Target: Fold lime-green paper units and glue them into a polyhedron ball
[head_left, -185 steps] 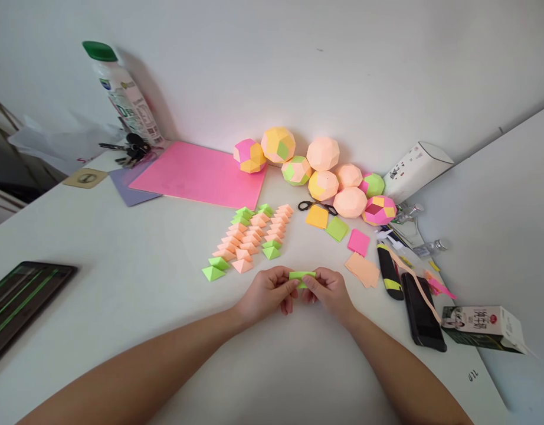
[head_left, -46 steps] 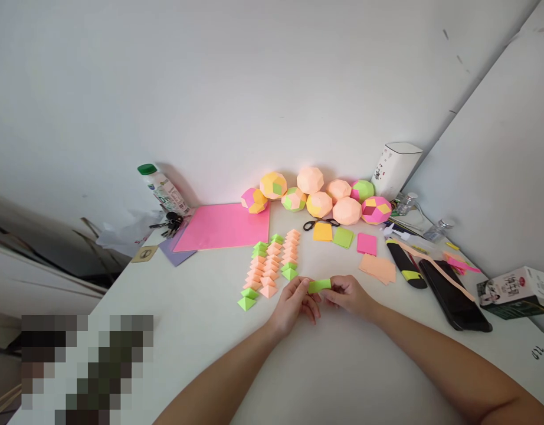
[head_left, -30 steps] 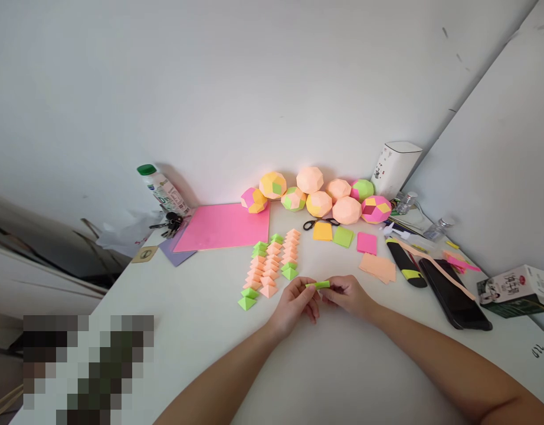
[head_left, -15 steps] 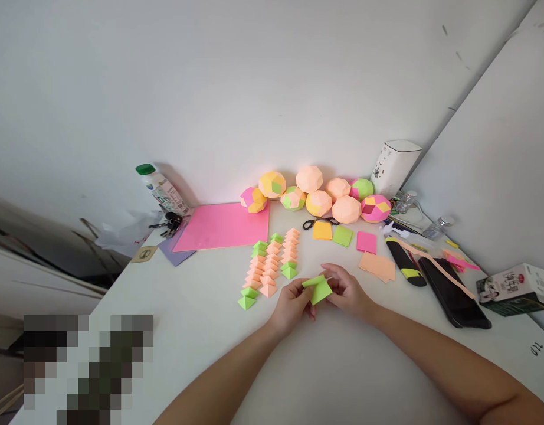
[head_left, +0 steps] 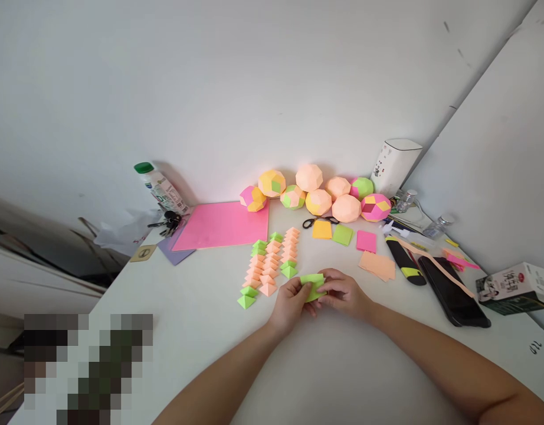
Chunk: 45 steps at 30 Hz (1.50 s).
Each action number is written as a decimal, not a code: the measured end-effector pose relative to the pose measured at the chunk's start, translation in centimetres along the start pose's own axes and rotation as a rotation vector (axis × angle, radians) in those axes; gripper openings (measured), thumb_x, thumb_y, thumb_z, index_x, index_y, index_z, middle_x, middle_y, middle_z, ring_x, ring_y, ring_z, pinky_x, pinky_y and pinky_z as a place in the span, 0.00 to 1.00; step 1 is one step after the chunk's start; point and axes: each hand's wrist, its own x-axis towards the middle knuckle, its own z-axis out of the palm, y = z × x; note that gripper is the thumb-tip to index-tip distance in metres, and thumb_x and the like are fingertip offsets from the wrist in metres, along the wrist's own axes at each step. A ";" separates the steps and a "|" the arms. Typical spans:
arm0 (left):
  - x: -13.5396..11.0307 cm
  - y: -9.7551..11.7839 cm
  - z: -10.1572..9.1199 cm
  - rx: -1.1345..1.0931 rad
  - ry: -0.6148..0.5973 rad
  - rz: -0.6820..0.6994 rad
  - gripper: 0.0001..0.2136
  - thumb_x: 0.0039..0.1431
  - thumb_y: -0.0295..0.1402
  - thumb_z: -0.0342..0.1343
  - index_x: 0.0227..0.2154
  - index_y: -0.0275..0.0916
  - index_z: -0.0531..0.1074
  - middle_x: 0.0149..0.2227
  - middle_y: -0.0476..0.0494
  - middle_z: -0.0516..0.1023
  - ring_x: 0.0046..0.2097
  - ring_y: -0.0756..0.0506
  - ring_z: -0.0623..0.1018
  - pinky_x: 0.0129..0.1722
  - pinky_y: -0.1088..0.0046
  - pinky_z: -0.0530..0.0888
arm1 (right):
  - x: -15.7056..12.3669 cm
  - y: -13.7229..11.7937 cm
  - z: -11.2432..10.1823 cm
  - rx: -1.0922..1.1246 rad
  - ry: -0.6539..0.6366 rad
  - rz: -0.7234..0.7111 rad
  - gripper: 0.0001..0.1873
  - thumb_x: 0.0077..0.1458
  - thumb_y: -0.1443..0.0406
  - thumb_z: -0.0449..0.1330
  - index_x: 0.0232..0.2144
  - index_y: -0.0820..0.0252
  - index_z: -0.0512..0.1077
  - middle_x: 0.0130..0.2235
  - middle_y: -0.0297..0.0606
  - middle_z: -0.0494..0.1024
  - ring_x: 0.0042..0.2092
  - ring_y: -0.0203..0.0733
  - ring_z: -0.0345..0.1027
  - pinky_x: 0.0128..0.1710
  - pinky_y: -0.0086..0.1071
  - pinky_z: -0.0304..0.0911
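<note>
Between both hands, just above the table, is a small green paper sheet with a crease near its upper edge. My left hand grips its left side, thumb on top. The fingers of my right hand are closed on its right edge; part of the sheet is hidden under them. Beyond my left hand stand rows of folded paper pieces, mostly peach with some green ones. Square paper stacks in yellow, green and pink lie behind, and peach sheets lie to the right.
Several faceted paper balls are lined up along the wall, with scissors before them. A pink board, keys and a bottle are at the left. A phone, a black-and-yellow cutter and a carton are at the right.
The green sheet has turned so its upper edge lies more level. My right fingers have moved in from its corner and now grip its right edge.
</note>
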 end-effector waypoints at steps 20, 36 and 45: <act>-0.3 0.1 0.0 0.070 -0.079 -0.085 0.16 0.47 0.44 0.60 0.32 0.37 0.68 0.30 0.46 0.76 0.23 0.50 0.76 0.20 0.75 0.72 | 0.6 -1.2 -0.2 0.136 0.204 0.310 0.09 0.48 0.60 0.64 0.25 0.60 0.76 0.29 0.38 0.72 0.28 0.36 0.66 0.26 0.30 0.65; -0.2 0.0 0.0 0.077 -0.104 -0.078 0.15 0.48 0.45 0.60 0.29 0.37 0.67 0.28 0.46 0.76 0.21 0.50 0.75 0.19 0.75 0.70 | 0.2 -1.1 0.1 0.173 0.193 0.270 0.07 0.50 0.62 0.63 0.25 0.60 0.74 0.28 0.35 0.71 0.25 0.34 0.65 0.24 0.30 0.63; -0.1 -0.3 0.0 0.074 -0.111 -0.083 0.17 0.49 0.47 0.59 0.29 0.36 0.67 0.28 0.45 0.77 0.20 0.51 0.75 0.19 0.76 0.70 | 0.3 -1.3 0.2 0.168 0.196 0.246 0.09 0.51 0.61 0.62 0.25 0.61 0.73 0.26 0.34 0.69 0.24 0.34 0.65 0.23 0.29 0.64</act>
